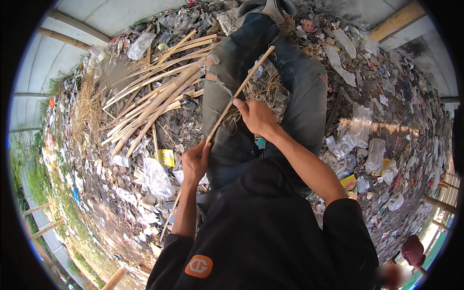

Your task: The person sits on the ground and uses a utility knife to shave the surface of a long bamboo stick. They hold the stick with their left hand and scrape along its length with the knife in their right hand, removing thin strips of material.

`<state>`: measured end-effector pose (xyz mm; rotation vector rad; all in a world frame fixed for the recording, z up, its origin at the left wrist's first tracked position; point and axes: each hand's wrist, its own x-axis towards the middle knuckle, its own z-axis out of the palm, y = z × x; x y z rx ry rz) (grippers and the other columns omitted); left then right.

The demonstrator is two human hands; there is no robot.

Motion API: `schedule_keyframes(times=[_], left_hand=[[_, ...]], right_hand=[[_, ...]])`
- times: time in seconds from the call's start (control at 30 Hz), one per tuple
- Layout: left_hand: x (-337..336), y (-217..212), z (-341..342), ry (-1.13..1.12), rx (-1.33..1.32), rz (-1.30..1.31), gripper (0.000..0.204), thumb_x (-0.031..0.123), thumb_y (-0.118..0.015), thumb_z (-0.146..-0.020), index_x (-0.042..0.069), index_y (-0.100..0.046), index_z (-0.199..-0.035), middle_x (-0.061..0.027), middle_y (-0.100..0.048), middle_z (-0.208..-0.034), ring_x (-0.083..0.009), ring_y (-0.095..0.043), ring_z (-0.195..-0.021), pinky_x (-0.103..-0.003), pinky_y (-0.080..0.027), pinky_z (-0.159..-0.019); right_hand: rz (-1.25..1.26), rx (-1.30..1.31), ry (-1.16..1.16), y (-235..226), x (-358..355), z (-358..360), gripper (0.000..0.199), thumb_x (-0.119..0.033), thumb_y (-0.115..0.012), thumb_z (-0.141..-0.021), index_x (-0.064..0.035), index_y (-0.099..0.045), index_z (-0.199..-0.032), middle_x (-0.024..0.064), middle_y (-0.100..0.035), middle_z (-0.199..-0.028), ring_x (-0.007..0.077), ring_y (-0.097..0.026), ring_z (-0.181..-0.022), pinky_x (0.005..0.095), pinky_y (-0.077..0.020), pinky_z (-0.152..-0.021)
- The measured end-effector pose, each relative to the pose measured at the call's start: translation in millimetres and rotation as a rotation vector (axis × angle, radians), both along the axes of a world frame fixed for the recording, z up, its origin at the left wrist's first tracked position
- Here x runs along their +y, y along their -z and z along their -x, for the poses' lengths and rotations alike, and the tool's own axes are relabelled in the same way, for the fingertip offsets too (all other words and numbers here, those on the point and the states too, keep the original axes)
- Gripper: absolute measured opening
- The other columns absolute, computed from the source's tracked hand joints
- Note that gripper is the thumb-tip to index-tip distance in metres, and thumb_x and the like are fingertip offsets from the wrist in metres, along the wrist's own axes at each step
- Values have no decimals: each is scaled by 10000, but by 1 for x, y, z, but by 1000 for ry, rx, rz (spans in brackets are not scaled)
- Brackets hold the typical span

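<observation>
The work on the long, thin, tan wooden stick (253,76) looks partway done, I think. The stick is up in both hands and has not been put down. A big heap of pale, flat wooden strips (159,106) lies to the left of both grips, and no hand is on it. I can't tell which of those strips are finished and which are left.

The left hand (195,162) has its grip closed around the stick's near end. The right hand (258,117) has its grip closed too, with its thumb on the stick, further up. I can't see if something small hides inside that fist. A thin, curly, light brown strand (236,117) hangs just beside the right grip.

The stick runs slanting from the left grip, past the right grip, and pokes out well beyond it. Between the two grips, it crosses over the dark, torn jeans (302,106).
</observation>
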<state>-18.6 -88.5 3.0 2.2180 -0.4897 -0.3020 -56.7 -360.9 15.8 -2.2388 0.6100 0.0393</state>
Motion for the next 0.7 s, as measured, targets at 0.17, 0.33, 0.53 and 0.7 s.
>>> schedule_keyframes(times=[0.17,0.33,0.53,0.7], left_hand=[[-8,-11,-1,-16,62,-45,294,238,-725,-993,-16,-761,-1138,-146,-623,-684,-176,-573,-583,-364,-436,-577],[-28,-29,-3,47,-26,-123,274,262,-693,-1004,-5,-752,-1026,-212,-649,-740,-362,-638,-627,-428,-465,-610],[-38,-50,-5,34,16,-138,314,304,-666,-1009,1,-744,-1001,-248,-657,-767,-435,-665,-711,-453,-492,-654],[-45,-47,-5,14,45,-143,316,315,-673,-1006,11,-760,-1010,-230,-643,-712,-372,-640,-656,-432,-486,-634]], right_hand=[[88,-124,233,15,-81,-25,771,-598,-384,-1090,32,-663,-744,257,-618,-646,469,-637,-658,535,-483,-640],[-33,-70,79,17,-27,-7,770,-592,-383,-1093,35,-665,-749,256,-615,-638,471,-631,-645,533,-483,-635],[-102,-78,-48,7,33,13,758,-570,-403,-1094,44,-661,-733,285,-626,-664,499,-641,-693,539,-496,-644],[-234,8,-174,5,27,15,722,-550,-447,-1085,35,-667,-723,271,-613,-632,463,-630,-637,534,-499,-639]])
